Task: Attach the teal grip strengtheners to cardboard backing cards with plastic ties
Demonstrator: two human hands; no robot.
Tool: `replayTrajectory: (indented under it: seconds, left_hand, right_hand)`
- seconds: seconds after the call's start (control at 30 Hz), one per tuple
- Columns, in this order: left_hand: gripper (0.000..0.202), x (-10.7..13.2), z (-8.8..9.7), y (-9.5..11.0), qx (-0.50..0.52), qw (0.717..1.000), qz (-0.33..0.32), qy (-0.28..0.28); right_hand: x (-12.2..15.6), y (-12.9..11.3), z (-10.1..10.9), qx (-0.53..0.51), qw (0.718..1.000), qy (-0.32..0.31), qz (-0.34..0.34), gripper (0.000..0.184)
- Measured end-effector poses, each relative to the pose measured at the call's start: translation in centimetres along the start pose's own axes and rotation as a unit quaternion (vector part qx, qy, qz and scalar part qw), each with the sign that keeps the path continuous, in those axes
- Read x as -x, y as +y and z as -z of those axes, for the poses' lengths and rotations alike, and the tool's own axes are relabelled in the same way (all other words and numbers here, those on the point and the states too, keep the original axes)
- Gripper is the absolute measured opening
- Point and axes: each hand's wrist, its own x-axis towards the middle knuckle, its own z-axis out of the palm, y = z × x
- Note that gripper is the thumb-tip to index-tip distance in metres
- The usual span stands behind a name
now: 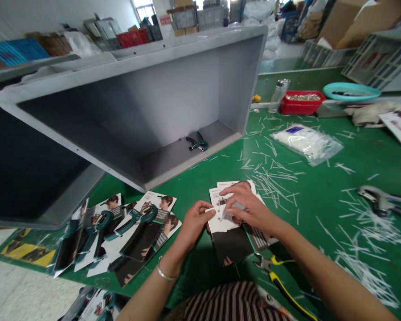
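A printed backing card (231, 244), white at the top and black below, lies on more cards in front of me. My left hand (197, 218) pinches its left edge between thumb and fingers. Over its upper part, my right hand (245, 203) has its fingers bent, with the tips at a thin white cable tie (220, 217) that comes through the card. What lies under the right palm is hidden. To the left, several cards bear dark green hand grips (149, 215) and overlap in a pile. Yellow-and-black cutting pliers (276, 278) rest near my right forearm.
A large grey crate (200, 76) stands tipped on its side, one hand grip (198, 142) inside. Loose white cable ties (270, 183) litter the green table (316, 187). A bag of ties (307, 142), a red tray (302, 104), a glass bottle (278, 97) and another hand grip (384, 200) sit rightward.
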Motion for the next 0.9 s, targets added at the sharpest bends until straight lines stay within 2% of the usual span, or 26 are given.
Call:
replayTrajectory:
  seconds: [0.07, 0.13, 0.2, 0.23, 0.3, 0.37, 0.4, 0.43, 0.5, 0.53, 0.57, 0.6, 0.63, 0.7, 0.77, 0.83, 0.9]
  left_hand:
    - [0.034, 0.3, 0.1, -0.3, 0.025, 0.998, -0.018, 0.051]
    - [0.037, 1.2, -0.2, -1.2, 0.051, 0.994, -0.032, 0.093]
    - [0.045, 2.4, -0.7, -2.4, 0.06, 0.994, -0.011, 0.087]
    - [0.048, 3.0, -0.8, -3.1, 0.051, 0.997, 0.01, 0.065]
    - [0.047, 3.7, -0.5, -3.9, -0.003, 0.997, 0.072, -0.029]
    - [0.044, 3.3, 0.8, -3.3, -0.1, 0.979, 0.122, -0.132]
    - [0.044, 2.6, 1.7, -2.3, -0.152, 0.969, 0.116, -0.153]
    - [0.045, 1.5, 2.7, -1.0, -0.201, 0.965, 0.085, -0.143]
    - [0.04, -2.0, 4.5, 2.2, -0.298, 0.953, -0.054, -0.036]
    - [0.037, -4.4, 5.1, 3.8, -0.354, 0.927, -0.122, 0.01]
    - [0.033, -7.1, 5.5, 5.3, -0.432, 0.884, -0.176, 0.036]
    - [0.029, -10.0, 5.6, 6.6, -0.52, 0.824, -0.215, 0.063]
    - [0.027, -13.0, 5.5, 7.7, -0.546, 0.804, -0.225, 0.074]
    - [0.044, -18.5, 5.0, 9.0, -0.572, 0.783, -0.23, 0.085]
    - [0.064, -22.9, 4.4, 9.7, -0.588, 0.774, -0.223, 0.071]
    - [0.074, -25.7, 4.3, 9.9, -0.604, 0.766, -0.217, 0.04]
    - [0.074, -26.7, 4.8, 9.7, -0.617, 0.755, -0.222, 0.007]
  right_hand:
    - [0.5, -0.2, 1.7, 0.017, 0.996, 0.075, -0.034, 0.01]
    - [1.5, -0.2, 2.8, 0.02, 0.984, 0.152, -0.094, 0.016]
    - [2.8, 0.2, 2.7, -0.014, 0.97, 0.177, -0.165, 0.017]
    - [3.5, 0.6, 2.3, -0.039, 0.968, 0.158, -0.193, 0.017]
    - [4.5, 1.5, 0.9, -0.071, 0.971, 0.079, -0.212, 0.018]
    - [4.9, 2.6, -0.4, -0.066, 0.98, 0.012, -0.189, 0.019]
    - [5.0, 3.0, -0.8, -0.062, 0.983, -0.008, -0.174, 0.019]
    - [5.0, 3.3, -1.1, -0.06, 0.985, -0.022, -0.163, 0.019]
    - [4.8, 3.6, -1.0, -0.067, 0.985, -0.044, -0.153, 0.018]
    - [4.6, 3.6, -0.8, -0.071, 0.985, -0.052, -0.151, 0.018]
    - [4.5, 3.5, -0.7, -0.074, 0.984, -0.058, -0.151, 0.018]
    - [4.4, 3.4, -0.5, -0.075, 0.983, -0.06, -0.154, 0.018]
    - [4.4, 3.2, -0.4, -0.075, 0.983, -0.059, -0.158, 0.018]
    - [4.3, 2.9, -0.4, -0.076, 0.981, -0.051, -0.169, 0.018]
    - [4.4, 2.7, -0.4, -0.082, 0.98, -0.037, -0.176, 0.018]
    - [4.6, 2.7, -0.4, -0.112, 0.976, -0.024, -0.187, 0.018]
    - [4.8, 2.9, -0.3, -0.183, 0.959, -0.002, -0.216, 0.017]
